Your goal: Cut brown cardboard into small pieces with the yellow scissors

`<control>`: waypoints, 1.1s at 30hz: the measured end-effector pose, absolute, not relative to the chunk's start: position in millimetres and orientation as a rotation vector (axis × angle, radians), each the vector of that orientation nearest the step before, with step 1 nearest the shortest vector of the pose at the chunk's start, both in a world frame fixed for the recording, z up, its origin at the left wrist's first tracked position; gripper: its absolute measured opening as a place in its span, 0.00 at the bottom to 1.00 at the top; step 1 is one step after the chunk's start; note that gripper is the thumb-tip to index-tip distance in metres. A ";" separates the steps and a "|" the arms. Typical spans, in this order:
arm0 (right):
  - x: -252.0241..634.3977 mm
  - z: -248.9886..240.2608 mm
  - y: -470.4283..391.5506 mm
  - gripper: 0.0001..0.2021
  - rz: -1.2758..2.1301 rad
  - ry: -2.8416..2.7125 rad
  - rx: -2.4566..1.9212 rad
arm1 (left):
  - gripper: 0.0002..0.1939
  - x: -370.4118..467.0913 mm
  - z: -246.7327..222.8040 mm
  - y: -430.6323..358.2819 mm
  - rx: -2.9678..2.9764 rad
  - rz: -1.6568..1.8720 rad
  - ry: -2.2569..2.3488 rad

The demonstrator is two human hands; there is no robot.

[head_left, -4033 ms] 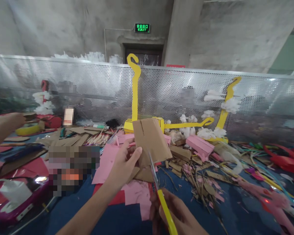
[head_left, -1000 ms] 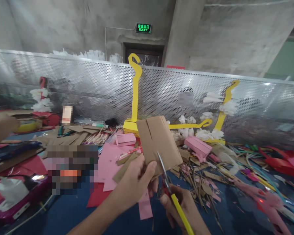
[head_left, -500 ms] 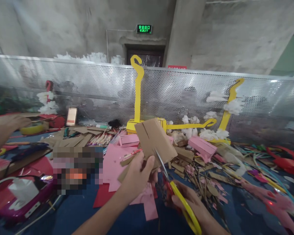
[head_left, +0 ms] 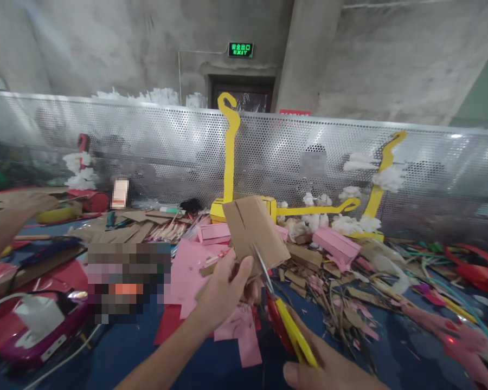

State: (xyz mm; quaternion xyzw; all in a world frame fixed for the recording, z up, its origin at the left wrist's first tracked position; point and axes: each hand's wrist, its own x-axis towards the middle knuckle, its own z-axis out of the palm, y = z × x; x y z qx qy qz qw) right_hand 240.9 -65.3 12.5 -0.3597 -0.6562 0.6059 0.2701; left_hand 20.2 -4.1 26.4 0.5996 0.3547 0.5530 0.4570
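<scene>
My left hand [head_left: 228,287] is closed on the lower edge of a brown cardboard piece [head_left: 250,225], held tilted up before me. A dark slit runs in from the piece's top edge. Gripped in my right hand [head_left: 321,357] is a pair of scissors [head_left: 295,327] with yellow and red handles. Their blades meet the cardboard's lower part, one lying across its front face. Below my left hand lie pink sheets [head_left: 248,341] and a red sheet [head_left: 166,325].
Yellow hook-shaped cut-outs [head_left: 230,157] stand by the perforated metal panel [head_left: 166,151]. Cardboard scraps [head_left: 341,303] are heaped on the right, near a pink glue gun [head_left: 451,325]. Another person's hand [head_left: 28,208] reaches in from the left. A purple tissue box [head_left: 44,341] sits front left.
The scissor handles have closed together, and my right hand has shifted slightly lower. The cardboard has moved a little to the left. On the left, the other person's hand has moved rightward.
</scene>
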 end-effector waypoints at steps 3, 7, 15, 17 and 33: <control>238.8 -2.5 -60.0 0.47 1.652 -1.669 -0.950 | 0.14 22.5 27.3 -4.6 1.468 1.356 0.871; 234.5 -37.0 -49.1 0.48 1.531 -1.590 -0.969 | 0.15 23.7 27.5 -4.8 1.455 1.371 0.892; 226.6 -49.3 -47.9 0.47 1.449 -1.586 -0.980 | 0.16 20.1 26.7 -2.9 1.435 1.352 0.946; 226.4 -53.1 -41.0 0.43 1.426 -1.547 -0.984 | 0.16 19.1 27.1 -1.2 1.417 1.366 0.944; 202.3 -39.8 -47.5 0.28 1.501 -1.413 -0.853 | 0.16 23.4 42.3 -19.4 1.501 1.360 0.830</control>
